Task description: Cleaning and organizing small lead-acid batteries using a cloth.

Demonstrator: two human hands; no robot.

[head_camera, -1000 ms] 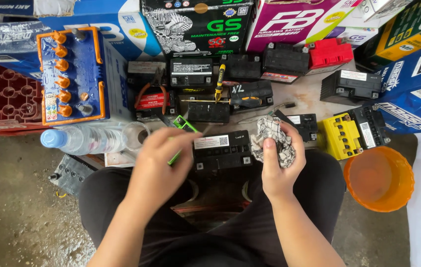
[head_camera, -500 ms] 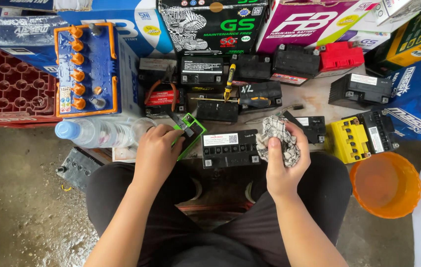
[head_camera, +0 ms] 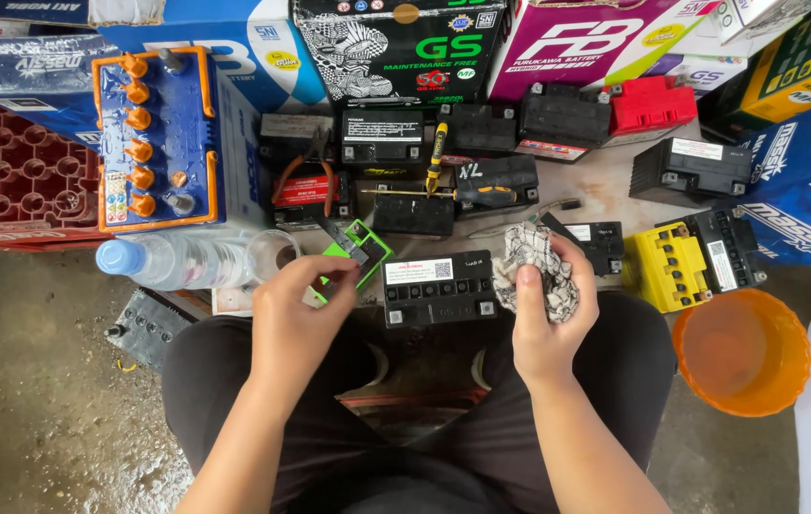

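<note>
The left hand closes its fingers on a small green and black device, gripping it at its lower edge so that it tilts up and away from the palm. Just beside it, to the right, a small black battery with a white label lies flat in front of the person's knees. The right hand is clamped around a crumpled checked rag, holding it just off the battery's right end; whether the cloth touches the casing cannot be told.

To the left of the left hand, a clear plastic bottle with a blue cap lies on its side, beside a large blue battery with orange caps and a red crate. Beyond the hands, several more black batteries stand on the floor, with a yellow-handled screwdriver resting across them. A yellow battery sits to the right, near an orange bowl. Printed cartons line the far edge.
</note>
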